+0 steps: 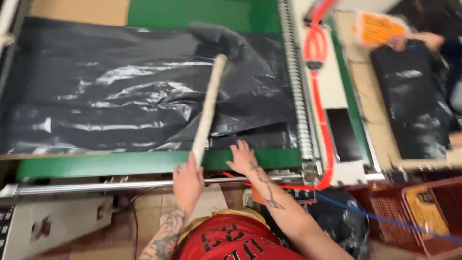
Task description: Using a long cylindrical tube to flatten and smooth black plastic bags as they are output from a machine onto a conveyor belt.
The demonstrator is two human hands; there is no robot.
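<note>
A long pale stick (208,108) is gripped at its near end by the left hand (187,182), whose fingers are closed around it. The stick is laid slantwise across a wide sheet of black plastic film (110,96), its far end reaching toward the middle of the sheet. The film is spread, wrinkled and glossy, over a green tabletop (120,162), and one fold is lifted at the far right. The right hand (242,158) is held open, fingers spread, pressed flat on the near edge of the film just right of the stick. A metal rail (96,185) is seen along the near side of the tabletop. To the right, a toothed metal bar (294,86) and orange cables (323,120) are seen. At the far right, another black sheet (409,96) is handled by another person's hand (398,42).
</note>
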